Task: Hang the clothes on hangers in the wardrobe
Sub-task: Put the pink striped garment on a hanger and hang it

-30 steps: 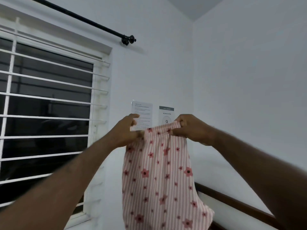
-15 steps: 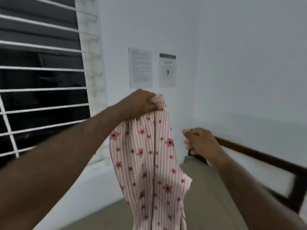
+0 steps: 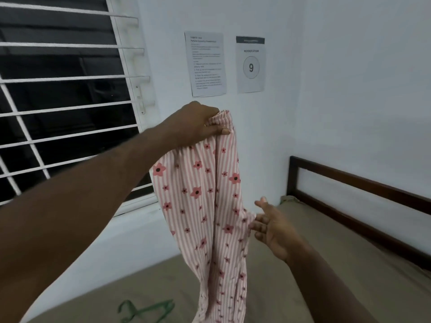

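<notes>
Pink-and-white striped pyjama trousers (image 3: 205, 206) with red flowers hang folded lengthwise in front of me. My left hand (image 3: 198, 124) grips their gathered waistband at the top. My right hand (image 3: 272, 227) is lower and to the right, fingers spread, fingertips touching the trousers' right edge at mid-length. A green hanger (image 3: 144, 311) lies on the bed at the bottom of the view, left of the trouser legs. No wardrobe is in view.
A bed with a tan sheet (image 3: 314, 264) and dark wooden headboard (image 3: 349, 183) fills the lower right. A barred window (image 3: 65, 101) is on the left. Two paper notices (image 3: 226, 64) hang on the white wall.
My right hand let go of the waistband, dropped, and now reaches open to the trousers' side. The left hand keeps the waistband. My view tilted down, showing the bed and the hanger.
</notes>
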Action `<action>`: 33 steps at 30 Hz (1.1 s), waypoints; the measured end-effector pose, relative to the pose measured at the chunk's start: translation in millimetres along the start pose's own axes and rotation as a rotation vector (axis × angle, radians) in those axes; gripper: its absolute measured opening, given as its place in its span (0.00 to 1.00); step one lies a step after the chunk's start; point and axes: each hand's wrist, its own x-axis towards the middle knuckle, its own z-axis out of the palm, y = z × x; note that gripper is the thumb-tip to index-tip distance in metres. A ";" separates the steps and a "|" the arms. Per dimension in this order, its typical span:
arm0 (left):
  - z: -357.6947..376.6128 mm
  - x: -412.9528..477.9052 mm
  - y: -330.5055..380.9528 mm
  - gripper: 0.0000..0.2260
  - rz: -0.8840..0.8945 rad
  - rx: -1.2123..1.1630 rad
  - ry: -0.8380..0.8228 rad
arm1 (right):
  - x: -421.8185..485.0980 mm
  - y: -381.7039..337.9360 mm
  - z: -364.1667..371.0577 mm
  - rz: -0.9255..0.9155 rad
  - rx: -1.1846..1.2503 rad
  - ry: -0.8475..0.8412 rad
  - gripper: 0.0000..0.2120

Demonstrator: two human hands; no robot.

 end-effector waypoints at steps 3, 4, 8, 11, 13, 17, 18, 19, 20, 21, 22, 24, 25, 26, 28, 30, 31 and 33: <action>5.1 8.2 -6.5 0.22 -0.064 0.032 -0.014 | 17.5 -18.0 -10.9 -0.051 0.007 -0.034 0.08; 6.8 11.9 -10.3 0.22 -0.085 0.043 -0.011 | 23.8 -26.5 -15.8 -0.089 0.010 -0.003 0.06; 10.8 29.3 -31.9 0.20 -0.141 0.171 -0.030 | 53.3 -70.2 -51.3 -0.266 -0.353 0.094 0.08; 22.5 42.2 -47.1 0.16 -0.178 0.215 -0.092 | 73.3 -107.5 -72.7 -0.346 -0.827 0.101 0.05; 34.4 50.8 -55.3 0.14 -0.232 0.126 -0.115 | 85.4 -134.4 -79.6 -0.382 -0.993 0.161 0.04; 56.1 58.2 -69.9 0.15 -0.407 0.004 -0.099 | 96.0 -182.3 -81.7 -0.392 -1.054 0.227 0.10; 59.9 56.9 -72.3 0.15 -0.443 0.004 -0.093 | 97.8 -189.6 -82.3 -0.406 -1.064 0.234 0.10; 63.1 54.1 -75.2 0.15 -0.478 -0.003 -0.074 | 95.2 -195.3 -80.6 -0.423 -1.080 0.237 0.10; 65.7 48.3 -76.5 0.15 -0.511 -0.020 -0.050 | 91.0 -197.7 -79.1 -0.446 -1.086 0.246 0.11; 67.9 39.1 -78.6 0.13 -0.530 -0.037 -0.018 | 84.0 -196.7 -76.6 -0.460 -1.075 0.248 0.10; 69.9 24.6 -79.1 0.11 -0.524 -0.039 0.022 | 76.7 -190.9 -74.3 -0.471 -1.051 0.240 0.09; 78.2 -16.8 -79.8 0.05 -0.474 -0.011 0.109 | 55.5 -164.8 -67.6 -0.477 -1.023 0.222 0.07; 84.9 -45.2 -76.1 0.05 -0.466 0.013 0.150 | 43.5 -144.2 -64.6 -0.466 -1.018 0.217 0.06; 93.8 -79.2 -69.0 0.08 -0.492 0.059 0.191 | 33.6 -118.7 -63.0 -0.448 -1.020 0.218 0.06; 117.2 -164.9 -50.3 0.14 -0.556 0.148 0.234 | 8.2 -54.8 -57.7 -0.383 -1.015 0.207 0.07; 135.7 -257.0 -30.6 0.21 -0.561 0.158 0.243 | -20.4 13.8 -53.4 -0.310 -0.990 0.194 0.08; 149.3 -309.6 -27.0 0.22 -0.564 0.159 0.205 | -36.7 56.3 -49.9 -0.244 -0.995 0.187 0.07; 179.9 -414.4 -15.1 0.22 -0.613 0.099 0.062 | -68.6 143.4 -45.0 -0.107 -0.973 0.185 0.05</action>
